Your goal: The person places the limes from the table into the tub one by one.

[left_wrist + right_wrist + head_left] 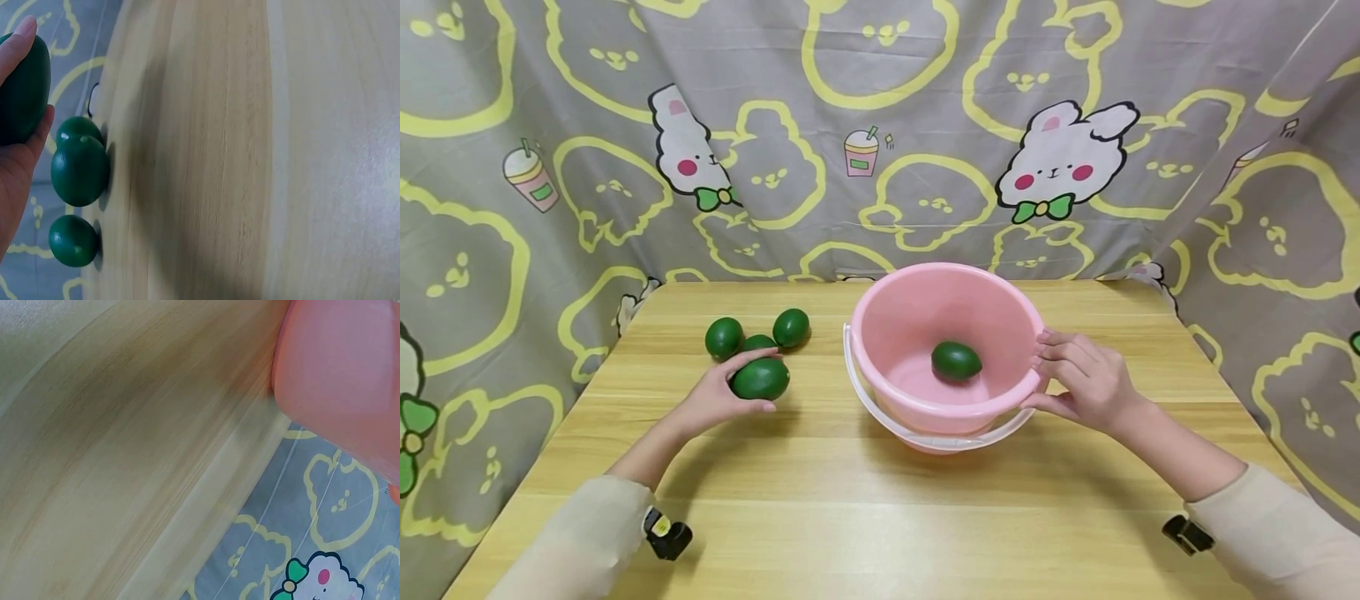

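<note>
My left hand (718, 400) grips a smooth dark green lime (762, 380), thumb on the near side and fingers over the far side. In the left wrist view that lime (24, 90) stands off the table at the upper left edge. Just behind it lie three more limes (725, 338), one partly hidden by the hand. My right hand (1086, 375) holds the right rim of a pink bucket (917, 408), fingers over the rim and thumb below. Inside the bucket, a single lime (957, 361) rests on the bottom. The right wrist view shows the bucket's outer wall (340, 369), without the hand.
A white bucket handle (880, 417) hangs down around the bucket's front. The wooden table (880, 525) ends at the back against a grey curtain (760, 50) with yellow and white cartoon animals, which also hangs along both sides.
</note>
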The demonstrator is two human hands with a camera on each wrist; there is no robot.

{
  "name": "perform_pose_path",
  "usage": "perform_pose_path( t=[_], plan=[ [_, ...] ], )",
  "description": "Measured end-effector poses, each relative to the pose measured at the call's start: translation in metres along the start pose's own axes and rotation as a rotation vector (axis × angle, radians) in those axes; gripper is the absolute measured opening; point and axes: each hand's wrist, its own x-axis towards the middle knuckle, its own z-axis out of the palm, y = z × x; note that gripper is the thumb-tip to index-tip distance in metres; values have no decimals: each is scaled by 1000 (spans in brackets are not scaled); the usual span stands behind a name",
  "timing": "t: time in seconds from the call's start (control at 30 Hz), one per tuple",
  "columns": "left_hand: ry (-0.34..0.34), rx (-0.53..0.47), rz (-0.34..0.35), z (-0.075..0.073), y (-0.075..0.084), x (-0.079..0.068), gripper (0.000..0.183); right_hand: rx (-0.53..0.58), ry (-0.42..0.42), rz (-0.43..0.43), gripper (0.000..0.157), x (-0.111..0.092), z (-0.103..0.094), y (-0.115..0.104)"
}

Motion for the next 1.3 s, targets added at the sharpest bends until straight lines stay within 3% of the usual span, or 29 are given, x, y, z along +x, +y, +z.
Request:
perform_pose_path(
  t=[0.67,1.03,1.3],
  plan=[
    [-22,0,10,13,26,-6,77,5,9,5,57,1,0,-4],
    [-42,-56,48,14,51,0,78,0,-7,18,56,-2,-2,0],
    [-51,-19,46,12,63,0,76,1,2,21,57,-4,-2,1]
  ],
)
